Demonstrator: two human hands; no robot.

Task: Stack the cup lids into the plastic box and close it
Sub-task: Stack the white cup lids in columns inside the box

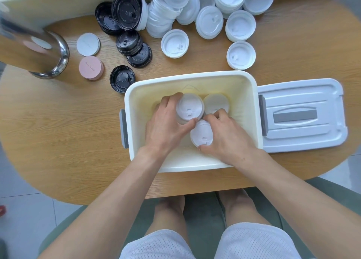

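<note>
Both hands are down inside the box [134,94], which sits open on the table [58,131]. The left hand [166,126] curls its fingers and thumb around a stack of white lids [189,107] at the back of the box. The right hand [228,137] holds a second white stack [201,134] nearer the front, thumb on one side and fingers on the other. The 2 stacks are just beside each other. A third stack [215,103] stands free at the back right of the box.

The box cover [300,115] lies flat on the table, touching the box on its right (handle side up).

Behind the box, many loose white lids [209,22] and black lids [127,10] lie in heaps. 1 pink lid [91,67] sits near a shiny metal pot [39,49] on the left.
</note>
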